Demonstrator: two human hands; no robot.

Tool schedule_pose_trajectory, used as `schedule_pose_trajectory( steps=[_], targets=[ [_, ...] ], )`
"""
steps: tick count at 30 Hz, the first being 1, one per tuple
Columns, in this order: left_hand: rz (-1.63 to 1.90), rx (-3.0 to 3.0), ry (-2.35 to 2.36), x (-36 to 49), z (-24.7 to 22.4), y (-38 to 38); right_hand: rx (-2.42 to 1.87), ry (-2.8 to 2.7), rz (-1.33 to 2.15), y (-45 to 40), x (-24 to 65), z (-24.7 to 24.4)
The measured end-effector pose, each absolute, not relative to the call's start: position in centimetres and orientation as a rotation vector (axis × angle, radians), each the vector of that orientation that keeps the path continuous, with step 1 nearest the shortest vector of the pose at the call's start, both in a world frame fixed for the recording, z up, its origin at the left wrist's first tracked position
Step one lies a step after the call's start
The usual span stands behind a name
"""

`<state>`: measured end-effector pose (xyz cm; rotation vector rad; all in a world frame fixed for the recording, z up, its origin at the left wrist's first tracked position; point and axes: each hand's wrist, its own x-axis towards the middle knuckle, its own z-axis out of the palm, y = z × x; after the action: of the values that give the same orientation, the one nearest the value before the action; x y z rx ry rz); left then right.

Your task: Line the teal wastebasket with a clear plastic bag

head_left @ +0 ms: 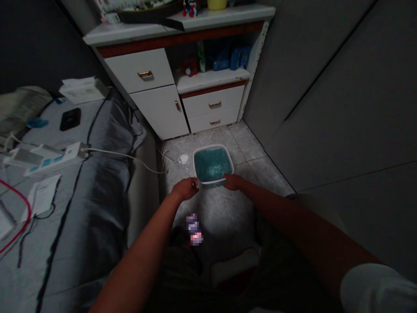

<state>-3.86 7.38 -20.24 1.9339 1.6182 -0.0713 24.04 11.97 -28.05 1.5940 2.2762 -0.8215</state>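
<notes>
so, r hand (pixel 233 181) on teal plastic tub (pixel 211 146) near rim, l hand (pixel 185 189) just beside, hands apart, grip unclear.

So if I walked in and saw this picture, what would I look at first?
Your eye would probably go first to the teal square plastic tub on the grey tile floor, the brightest thing in this dim room. The right hand reaches its near rim, and the left hand is just beside it. Off to the left, a white power strip lies on the grey bedcover.
</notes>
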Motion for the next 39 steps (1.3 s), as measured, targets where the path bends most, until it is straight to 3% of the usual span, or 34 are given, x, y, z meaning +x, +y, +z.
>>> schedule_pose_trajectory(
  steps=[5, 13, 26, 33, 36, 39],
  targets=[
    [0.118, 1.83, 1.658, -4.1, -19.9, 6.5, 1.602, 2.268, -0.79, 11.7, 24.4, -26.4],
    [0.993, 1.489, 1.487, -0.8, -17.3, 4.7, 1.641, 2.391, -0.628, 8.2, 27.4, -22.1],
    [0.814, 1.517, 1.629, 0.3, -22.5, 5.9, 1.471, 2.357, -0.892, 5.3, 29.5, -24.8],
    [0.802, 1.488, 1.66, -0.2, -21.6, 6.1, 1.822, 2.364, -1.178, 6.5, 28.1, -24.1],
    [0.932, 1.371, 1.591, -0.5, -19.1, 7.1, 2.146, 2.264, -1.515, 8.2, 27.5, -22.2],
    [1.178, 1.339, 1.342, -0.5, -14.5, 7.7, 2.196, 2.314, -1.962, 10.3, 27.3, -18.2]
  ],
)
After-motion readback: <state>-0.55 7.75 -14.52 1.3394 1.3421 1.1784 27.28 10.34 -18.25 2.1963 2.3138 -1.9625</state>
